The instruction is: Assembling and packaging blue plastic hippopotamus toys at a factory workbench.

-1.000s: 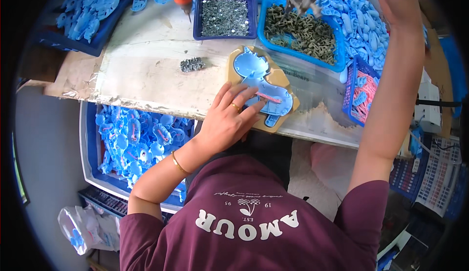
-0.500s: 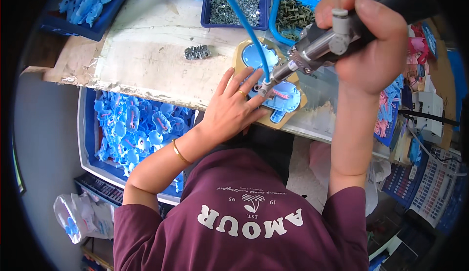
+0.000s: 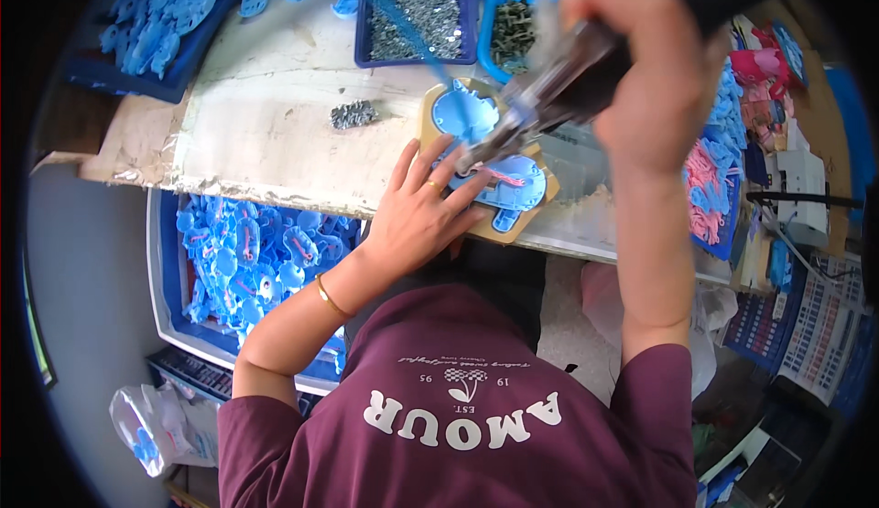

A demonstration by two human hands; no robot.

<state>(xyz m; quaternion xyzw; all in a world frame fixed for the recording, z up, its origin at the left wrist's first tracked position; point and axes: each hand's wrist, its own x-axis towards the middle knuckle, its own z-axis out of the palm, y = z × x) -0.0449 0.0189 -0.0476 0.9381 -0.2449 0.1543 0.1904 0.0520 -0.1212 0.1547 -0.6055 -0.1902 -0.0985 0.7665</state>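
My right hand [image 3: 655,96], smeared by motion, is wrapped round a power screwdriver [image 3: 558,87] with a black body and metal nose. Its tip meets a light-blue molded plastic shell [image 3: 517,188], which sits in a tan holding block [image 3: 432,110] at the table's front edge. A pink piece [image 3: 508,177] lies inside the shell. A second blue shell [image 3: 462,110] occupies the block's far part. My left hand [image 3: 421,210] lies flat with fingers spread over the block's left side, fingertips beside the tool tip. A thin blue hose [image 3: 407,27] runs down toward the nose.
Beyond the block stand a dark-blue bin of small metal screws [image 3: 417,27] and a light-blue tub of brownish parts [image 3: 513,37]. A small heap of screws [image 3: 353,114] lies left. A crate of blue shells [image 3: 265,261] sits below the table; pink parts [image 3: 705,188] are at right.
The view has shifted slightly. The screwdriver and my right hand have moved a little left relative to my body and blurred; the hose has swung left. My left hand stays on the block.
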